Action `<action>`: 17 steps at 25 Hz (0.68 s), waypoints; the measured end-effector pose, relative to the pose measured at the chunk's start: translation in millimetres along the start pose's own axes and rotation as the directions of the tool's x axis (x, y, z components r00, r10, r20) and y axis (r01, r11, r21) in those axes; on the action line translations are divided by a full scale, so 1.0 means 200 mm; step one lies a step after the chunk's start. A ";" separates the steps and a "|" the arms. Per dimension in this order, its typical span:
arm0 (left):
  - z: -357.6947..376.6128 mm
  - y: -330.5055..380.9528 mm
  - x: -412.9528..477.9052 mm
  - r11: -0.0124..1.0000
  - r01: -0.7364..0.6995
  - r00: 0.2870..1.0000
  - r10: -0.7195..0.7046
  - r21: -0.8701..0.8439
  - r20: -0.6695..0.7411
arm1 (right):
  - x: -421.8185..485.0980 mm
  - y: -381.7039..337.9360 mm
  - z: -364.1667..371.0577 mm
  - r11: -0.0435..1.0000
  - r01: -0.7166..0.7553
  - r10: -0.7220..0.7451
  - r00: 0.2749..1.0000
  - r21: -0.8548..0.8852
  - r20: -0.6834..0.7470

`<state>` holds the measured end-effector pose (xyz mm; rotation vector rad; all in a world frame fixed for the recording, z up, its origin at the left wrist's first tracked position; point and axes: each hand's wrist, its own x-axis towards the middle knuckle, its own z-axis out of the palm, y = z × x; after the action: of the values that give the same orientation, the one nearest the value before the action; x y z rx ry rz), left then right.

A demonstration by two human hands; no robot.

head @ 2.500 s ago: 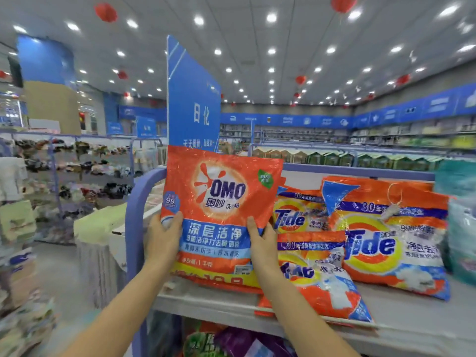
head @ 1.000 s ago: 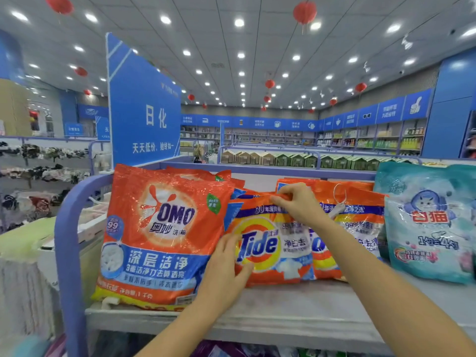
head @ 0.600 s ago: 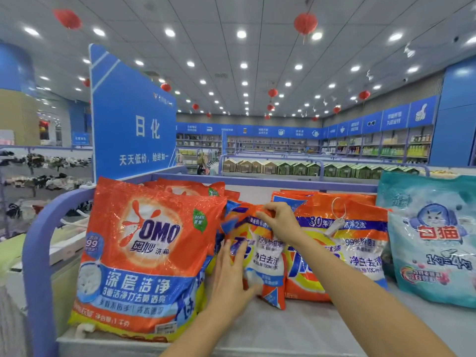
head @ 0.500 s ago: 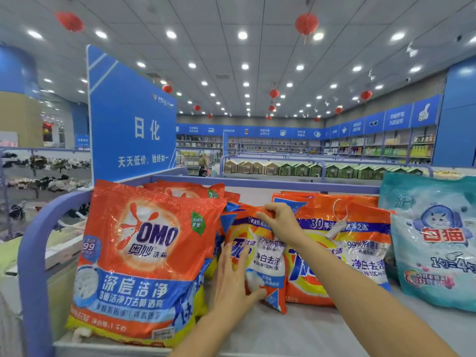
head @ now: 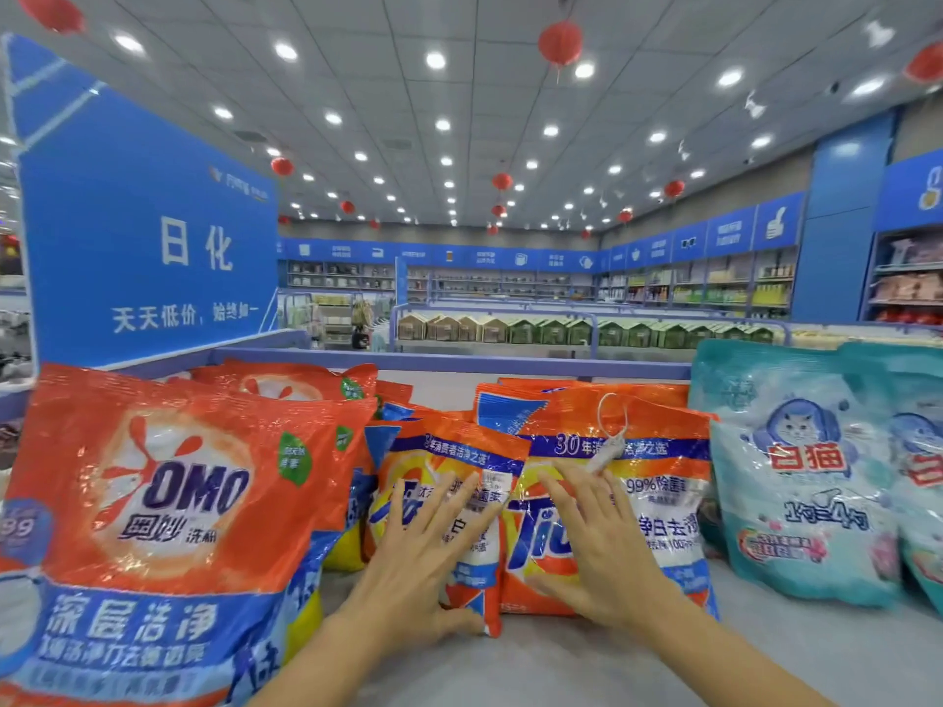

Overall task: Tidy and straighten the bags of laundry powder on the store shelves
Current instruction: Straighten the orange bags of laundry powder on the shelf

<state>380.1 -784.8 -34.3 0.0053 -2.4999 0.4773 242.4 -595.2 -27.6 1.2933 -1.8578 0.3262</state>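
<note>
Top shelf (head: pixel 587 660), grey surface, with a lilac-blue back rail (head: pixel 449 360); laundry powder bags stand along it in a row.

Left hand (head: pixel 413 563): fingers spread, palm flat against the front of the narrow Tide bag (head: pixel 459 451); thumb low, near the bag's bottom corner; nothing pinched or gripped. This bag stands upright but turned slightly edge-on, in the middle of the shelf, just right of the OMO bags and touching the wider Tide bag.

Right hand (head: pixel 597 548): fingers likewise spread, palm laid on the lower front of the wide Tide bag (head: pixel 648 482); open contact, no closed grip. The wide Tide bag stands upright facing forward, overlapped at its left edge by the narrow one; a white tag on a loop (head: pixel 607 446) hangs on its upper face; further orange Tide bags (head: pixel 515 400) visible behind, count unclear.

Far left: large front OMO bag (head: pixel 168 507), orange with blue lower band, nearest the camera, leaning slightly back; second OMO bag (head: pixel 296 385) behind it, only the top showing.

Far right: teal cat-logo bag (head: pixel 801 477), upright, just beside the wide Tide bag; another teal bag (head: pixel 918 466) partly cut off by the frame edge.

Behind the shelf at left: blue aisle sign (head: pixel 148 237) with white characters; beyond, store aisles, red lanterns (head: pixel 560 43) under the ceiling.
</note>
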 end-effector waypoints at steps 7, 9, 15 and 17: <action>-0.06 0.24 0.17 0.963 -0.266 0.934 0.245 -0.048 -0.258 | -0.18 0.34 -0.23 0.657 -0.545 0.682 0.724 0.521 -0.104; -0.01 0.28 0.21 0.962 -0.273 0.944 0.271 0.014 -0.190 | -0.21 0.44 -0.21 0.205 -0.714 0.810 0.508 0.669 0.294; 0.08 0.30 0.24 0.993 -0.111 0.982 0.115 0.029 -0.152 | -0.20 0.46 -0.14 -0.216 -0.717 0.675 0.381 0.663 0.631; 0.07 0.34 0.25 0.999 -0.035 0.987 0.033 -0.009 -0.155 | -0.19 0.45 -0.15 -0.203 -0.697 0.696 0.392 0.688 0.602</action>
<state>323.4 -721.4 -39.4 -0.0761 -2.3537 0.4595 184.2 -513.0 -15.3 0.4776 -2.2697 2.3802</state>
